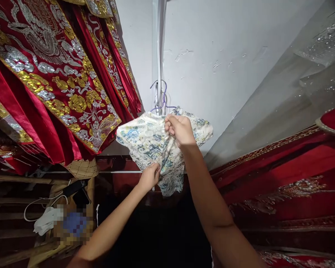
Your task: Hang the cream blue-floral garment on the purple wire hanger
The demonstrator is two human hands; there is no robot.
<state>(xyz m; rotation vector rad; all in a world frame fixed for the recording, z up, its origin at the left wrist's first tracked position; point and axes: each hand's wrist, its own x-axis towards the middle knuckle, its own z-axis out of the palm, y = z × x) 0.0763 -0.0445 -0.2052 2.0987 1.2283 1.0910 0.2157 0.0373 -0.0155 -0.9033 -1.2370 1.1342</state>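
Head view takes the white wall (226,56) as its landmark, and the account runs from far left of it rightward. Far left of the wall hang red satin robes with gold and silver flower embroidery (58,82), draped in overlapping folds. Below them, low and left of the wall, sit a white crumpled cloth (46,220) and a looping white cord (39,204) on dark wooden shelving. Nearer the wall's foot, the left hand (149,176) is closed, its fingers pinched on the lower front of a small cream garment printed with blue and green flowers (145,139). That garment hangs against the wall on a thin purple wire hanger (163,98), whose hook catches on a white vertical strip running up the wall. Just right of the left hand and higher, the right hand (180,130) is curled tight, fingers gripping a bunch of the same fabric near the garment's collar, close under the hanger. Both bare forearms rise from the bottom edge toward it. Right of the wall lies a red cloth with gold trim and sparkling beadwork (290,178), slanting up to the far edge.
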